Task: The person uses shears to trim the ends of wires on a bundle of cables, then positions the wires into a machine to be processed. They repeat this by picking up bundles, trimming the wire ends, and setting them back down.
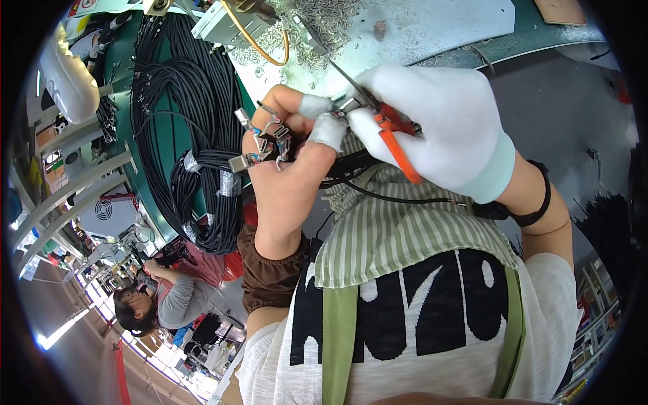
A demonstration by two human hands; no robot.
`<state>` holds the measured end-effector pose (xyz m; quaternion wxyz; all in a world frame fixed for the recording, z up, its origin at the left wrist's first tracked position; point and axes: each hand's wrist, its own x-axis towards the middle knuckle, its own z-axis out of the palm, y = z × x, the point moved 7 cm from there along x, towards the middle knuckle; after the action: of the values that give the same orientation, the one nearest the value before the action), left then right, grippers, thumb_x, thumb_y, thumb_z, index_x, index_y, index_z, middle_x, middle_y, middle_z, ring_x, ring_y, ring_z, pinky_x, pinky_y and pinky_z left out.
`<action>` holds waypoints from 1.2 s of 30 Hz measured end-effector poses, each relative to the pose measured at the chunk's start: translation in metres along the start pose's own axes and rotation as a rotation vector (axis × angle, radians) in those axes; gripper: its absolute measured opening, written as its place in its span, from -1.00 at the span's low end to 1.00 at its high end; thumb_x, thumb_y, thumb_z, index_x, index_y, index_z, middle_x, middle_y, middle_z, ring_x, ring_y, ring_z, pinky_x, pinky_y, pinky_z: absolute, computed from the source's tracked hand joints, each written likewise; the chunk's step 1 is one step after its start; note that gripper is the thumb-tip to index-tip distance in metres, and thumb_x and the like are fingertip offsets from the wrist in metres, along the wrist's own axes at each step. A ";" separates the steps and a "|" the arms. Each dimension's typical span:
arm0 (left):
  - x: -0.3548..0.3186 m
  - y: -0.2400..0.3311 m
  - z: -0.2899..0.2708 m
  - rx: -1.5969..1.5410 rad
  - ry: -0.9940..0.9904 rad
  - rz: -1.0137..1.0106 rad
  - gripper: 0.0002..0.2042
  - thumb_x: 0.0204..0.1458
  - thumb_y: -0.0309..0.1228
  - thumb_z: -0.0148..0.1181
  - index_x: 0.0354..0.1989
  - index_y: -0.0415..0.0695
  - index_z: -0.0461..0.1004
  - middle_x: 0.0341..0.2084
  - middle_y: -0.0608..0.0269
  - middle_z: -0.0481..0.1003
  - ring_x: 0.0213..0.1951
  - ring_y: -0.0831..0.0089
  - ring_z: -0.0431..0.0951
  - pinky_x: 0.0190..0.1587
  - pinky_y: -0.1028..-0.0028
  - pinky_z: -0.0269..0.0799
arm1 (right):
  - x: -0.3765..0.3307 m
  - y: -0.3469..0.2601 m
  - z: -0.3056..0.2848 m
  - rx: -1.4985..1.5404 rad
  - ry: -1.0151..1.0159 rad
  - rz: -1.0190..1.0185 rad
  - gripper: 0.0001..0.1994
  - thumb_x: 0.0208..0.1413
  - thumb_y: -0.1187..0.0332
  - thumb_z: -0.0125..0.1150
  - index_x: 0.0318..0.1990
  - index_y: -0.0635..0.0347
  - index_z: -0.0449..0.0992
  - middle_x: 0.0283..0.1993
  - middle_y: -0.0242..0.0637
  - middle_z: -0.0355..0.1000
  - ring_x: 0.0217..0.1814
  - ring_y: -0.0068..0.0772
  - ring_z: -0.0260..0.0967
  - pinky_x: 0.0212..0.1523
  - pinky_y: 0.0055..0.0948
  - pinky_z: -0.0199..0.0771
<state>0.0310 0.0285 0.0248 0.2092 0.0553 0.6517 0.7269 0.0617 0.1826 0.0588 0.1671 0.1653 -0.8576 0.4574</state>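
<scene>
My left hand (291, 177) is closed around a bunch of black cables whose ends carry metal connectors (240, 163) with short coloured wires. Pale covers sit on its thumb and index fingertip, which pinch one small metal connector (348, 106). In a white glove, my right hand (439, 125) grips pliers with orange-red handles (398, 150). The pliers' head meets the pinched connector, mostly hidden by fingers. A thin dark metal rod (343, 73) slants up from there; whether it belongs to the pliers I cannot tell. One black cable (398, 199) runs across my striped apron.
Many small metal pieces (317, 34) lie heaped on the white work surface (432, 34) ahead. Coiled black cables (179, 88) cover the green table at left. A machine with a yellow hose (253, 40) stands at the front. Another person (165, 297) sits at lower left.
</scene>
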 end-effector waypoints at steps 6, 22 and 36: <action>-0.001 0.013 0.008 0.303 0.134 0.186 -0.80 -0.05 -0.68 0.16 -0.25 -0.23 0.34 -0.53 0.40 0.45 -0.56 0.85 0.28 -0.51 0.79 0.12 | -0.011 -0.005 0.005 -0.421 -0.083 -0.014 -0.83 -0.15 0.41 0.33 -0.37 0.16 0.47 -0.68 -0.29 0.27 -0.68 -0.27 0.26 -0.63 -0.42 0.23; 0.002 0.002 0.003 0.108 0.108 0.138 -0.79 -0.06 -0.66 0.19 -0.25 -0.23 0.35 -0.55 0.41 0.42 -0.52 0.75 0.33 -0.46 0.71 0.23 | -0.012 0.011 0.024 0.199 -0.198 0.169 -0.90 -0.05 0.43 0.25 -0.36 0.19 0.50 -0.62 -0.21 0.34 -0.64 -0.19 0.29 -0.59 -0.45 0.28; 0.019 -0.030 -0.008 -0.044 -0.022 -0.077 -0.83 0.02 -0.60 0.19 -0.21 -0.22 0.40 -0.53 0.42 0.38 -0.55 0.74 0.25 -0.50 0.69 0.15 | -0.012 0.035 0.039 0.373 -0.348 0.312 -0.82 0.11 0.34 0.10 -0.42 0.29 0.46 -0.66 -0.37 0.30 -0.68 -0.60 0.27 -0.64 -0.47 0.22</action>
<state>0.0181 0.0296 -0.0090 0.2454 0.0335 0.6350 0.7317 0.0520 0.1699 0.0075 -0.0878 0.1355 -0.7896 0.5920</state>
